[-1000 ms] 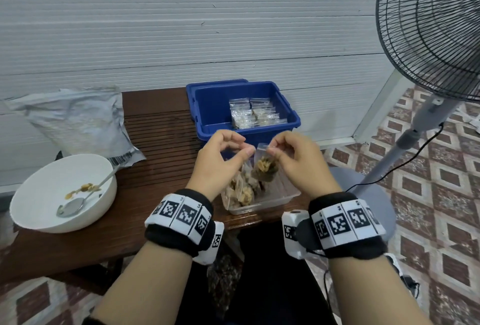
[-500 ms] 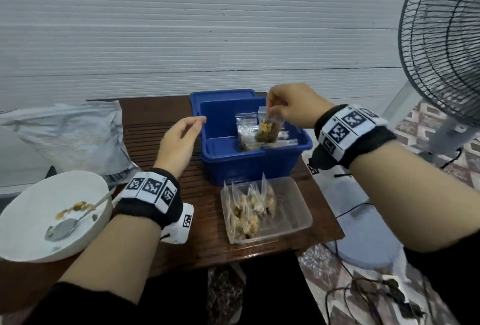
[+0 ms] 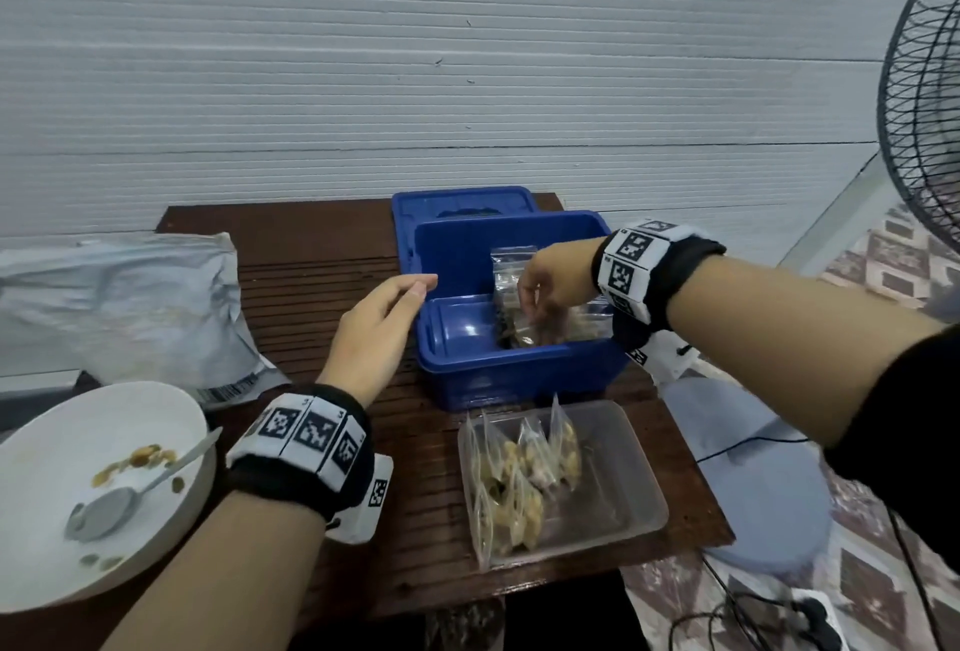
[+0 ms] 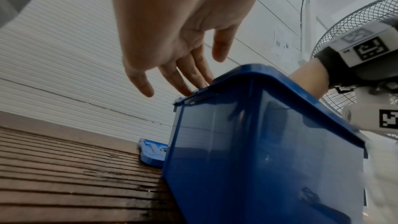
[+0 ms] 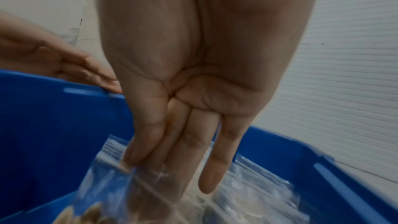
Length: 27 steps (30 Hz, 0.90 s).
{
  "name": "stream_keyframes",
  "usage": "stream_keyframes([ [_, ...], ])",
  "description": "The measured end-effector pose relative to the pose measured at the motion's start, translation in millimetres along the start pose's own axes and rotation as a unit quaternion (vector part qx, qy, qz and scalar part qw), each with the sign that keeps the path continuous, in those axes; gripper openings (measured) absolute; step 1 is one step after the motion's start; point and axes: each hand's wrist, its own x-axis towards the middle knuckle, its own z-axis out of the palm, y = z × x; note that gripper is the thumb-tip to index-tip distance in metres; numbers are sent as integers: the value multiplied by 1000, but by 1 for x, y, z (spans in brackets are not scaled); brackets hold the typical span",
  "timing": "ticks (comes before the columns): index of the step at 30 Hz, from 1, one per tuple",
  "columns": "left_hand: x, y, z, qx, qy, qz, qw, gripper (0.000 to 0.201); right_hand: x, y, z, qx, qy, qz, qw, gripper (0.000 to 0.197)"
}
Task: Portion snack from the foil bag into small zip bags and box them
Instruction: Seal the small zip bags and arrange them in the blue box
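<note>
A blue box stands at mid table. My right hand reaches down into it and pinches the top of a small zip bag with brown snack; in the right wrist view the thumb and fingers close on the bag's top. More clear zip bags lie in the box beside it. My left hand is open, and its fingertips touch the box's left rim. The grey foil bag lies at far left.
A clear tub with several filled zip bags stands at the table's front edge. A white bowl with a spoon and some snack sits front left. The blue lid lies behind the box. A fan stands right.
My right hand carried the filled zip bag from over the clear tub to the blue box and lowered it inside. My left hand let go of the bag and moved to the box's rim.
</note>
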Motion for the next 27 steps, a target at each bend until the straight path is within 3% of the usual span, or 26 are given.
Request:
stream_keyframes([
  [3,0,0,0,1,1,-4,1000,27,4,-2,0,-14,-38,6,999,6],
  [14,-6,3,1,20,1,-3,1000,26,1,-4,-5,14,-74,21,997,12],
  [21,-12,8,2,20,-3,-4,1000,23,-22,0,-18,105,33,-10,994,7],
  [27,-25,20,7,60,-7,23,998,23,-55,-14,-9,198,78,-53,976,13],
])
